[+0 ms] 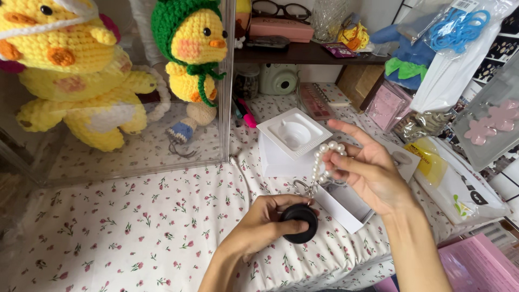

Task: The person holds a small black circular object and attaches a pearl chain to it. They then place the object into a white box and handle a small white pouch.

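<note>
1. Head view: the left hand (259,224) is near the front edge of the counter (135,227), which is covered with a floral cloth. Its fingers are curled shut around a black disc (299,223).
2. The right hand (367,173) is above and to the right of the disc. Its fingers are partly open, and a bead loop (323,159) of white pearls hangs over them. The loop runs down to a metal ring (304,188) just above the disc.
3. An open white box (346,203) lies under the right hand. Behind it, toward the middle of the counter, a white tray (293,133) with a round hollow sits on a white block.
4. A clear case (135,162) stands at the back left, with yellow crochet ducks (192,51) inside. One duck wears a green hood.
5. At the back, a dark shelf (303,54) carries glasses (281,9) and a pink case (281,28). A pale green camera (278,79) sits under it.
6. Plastic packets (459,184) lie along the right edge.
</note>
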